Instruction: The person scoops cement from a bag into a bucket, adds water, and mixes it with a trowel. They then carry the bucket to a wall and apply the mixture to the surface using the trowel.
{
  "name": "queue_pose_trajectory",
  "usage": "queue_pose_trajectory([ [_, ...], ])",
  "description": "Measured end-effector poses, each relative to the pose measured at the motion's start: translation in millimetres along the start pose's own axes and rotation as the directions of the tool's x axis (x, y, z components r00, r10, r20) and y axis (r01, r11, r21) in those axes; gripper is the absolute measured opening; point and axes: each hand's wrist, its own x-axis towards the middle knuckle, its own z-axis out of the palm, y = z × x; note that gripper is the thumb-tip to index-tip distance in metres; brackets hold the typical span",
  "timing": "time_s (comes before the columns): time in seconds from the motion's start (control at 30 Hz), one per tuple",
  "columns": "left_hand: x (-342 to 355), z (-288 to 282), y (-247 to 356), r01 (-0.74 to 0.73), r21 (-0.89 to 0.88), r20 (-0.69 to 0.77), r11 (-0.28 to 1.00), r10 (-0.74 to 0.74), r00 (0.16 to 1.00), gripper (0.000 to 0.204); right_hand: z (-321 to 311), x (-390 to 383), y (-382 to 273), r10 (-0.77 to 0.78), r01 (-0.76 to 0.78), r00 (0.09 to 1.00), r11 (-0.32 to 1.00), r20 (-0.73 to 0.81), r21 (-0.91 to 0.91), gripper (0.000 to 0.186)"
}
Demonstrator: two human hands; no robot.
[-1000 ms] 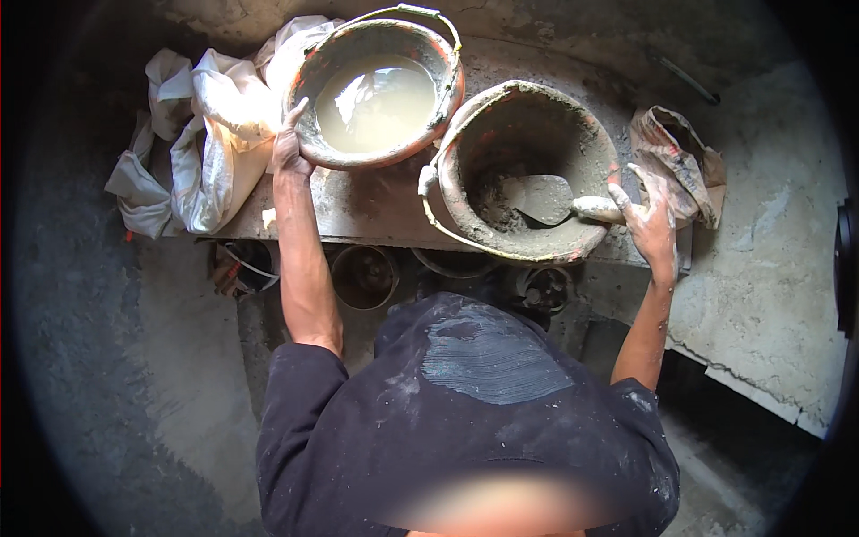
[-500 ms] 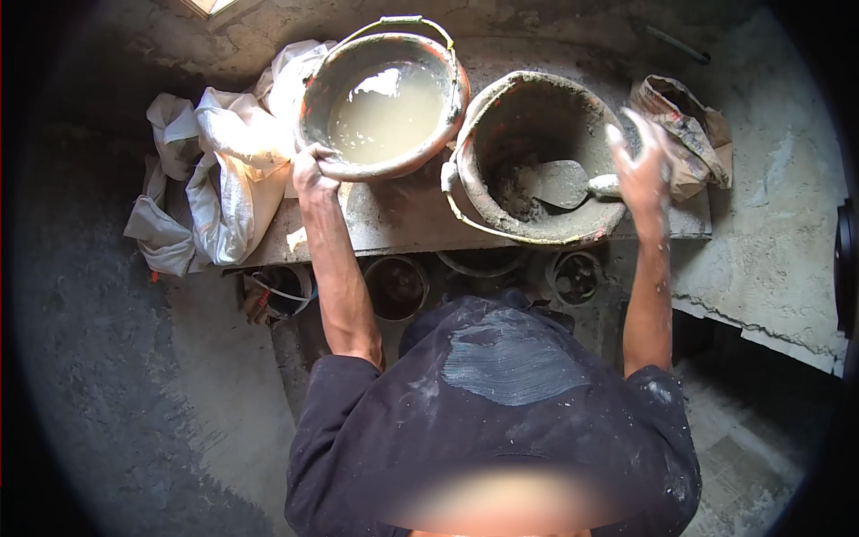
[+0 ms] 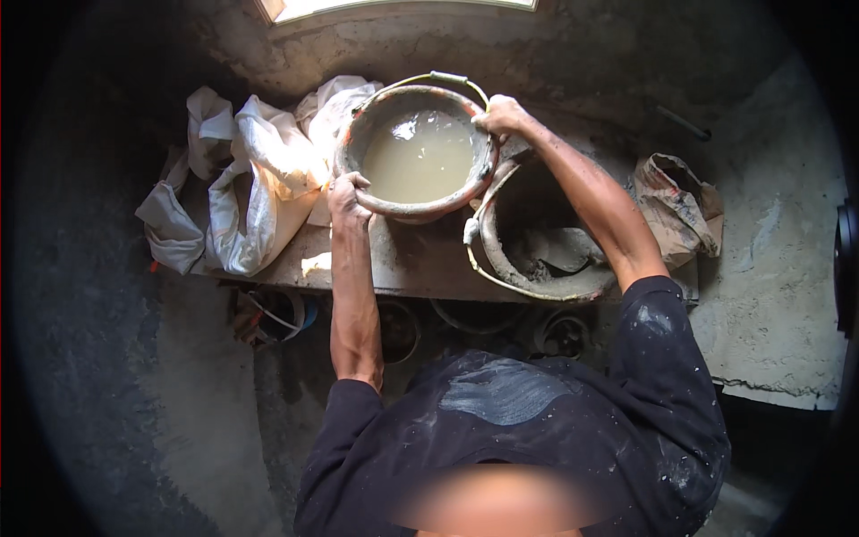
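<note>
A bucket of cloudy water (image 3: 416, 210) is gripped by its rim on both sides. My left hand (image 3: 349, 197) is closed on the near left edge, and my right hand (image 3: 503, 118) is closed on the far right edge. Its wire handle (image 3: 394, 83) stands up behind the far rim. Close on the right is a second bucket (image 3: 559, 288), crusted with grey mortar, partly hidden under my right forearm. Inside it lies a trowel (image 3: 565, 249) on some mortar; the trowel's handle is hidden by my arm.
White woven sacks (image 3: 268, 192) are heaped left of the buckets on the ledge (image 3: 412, 277). A crumpled brown paper bag (image 3: 677, 206) stands at the right. Below the ledge are several containers, one with a white handle (image 3: 277, 313). A window (image 3: 385, 7) opens in the wall behind.
My right hand has left the mortar bucket's right side and crossed left to grip the water bucket's rim. My left hand has kept its hold. The whole view has shifted.
</note>
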Motion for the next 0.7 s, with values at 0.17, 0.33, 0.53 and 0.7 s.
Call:
queue_pose_trajectory([
  [0.17,7,15,15,0.015,0.053,0.034,0.998,-0.017,0.999,0.022,-17,-13,1,-0.008,0.010,1.000,0.993,-0.017,0.116,0.039],
  [0.33,-24,39,44,-0.115,0.192,-0.020,0.975,0.121,0.992,0.018,-45,-37,-5,0.017,-0.008,0.999,0.959,-0.029,0.283,0.037],
  [0.53,-40,48,62,-0.084,0.124,0.129,0.989,0.068,0.989,0.021,-68,-63,5,-0.071,0.086,0.996,0.914,-0.054,0.397,0.035],
  [0.7,-67,68,67,-0.023,0.098,0.216,0.995,0.001,0.976,0.027,-82,-100,9,-0.073,0.125,0.989,0.875,-0.128,0.467,0.029],
])
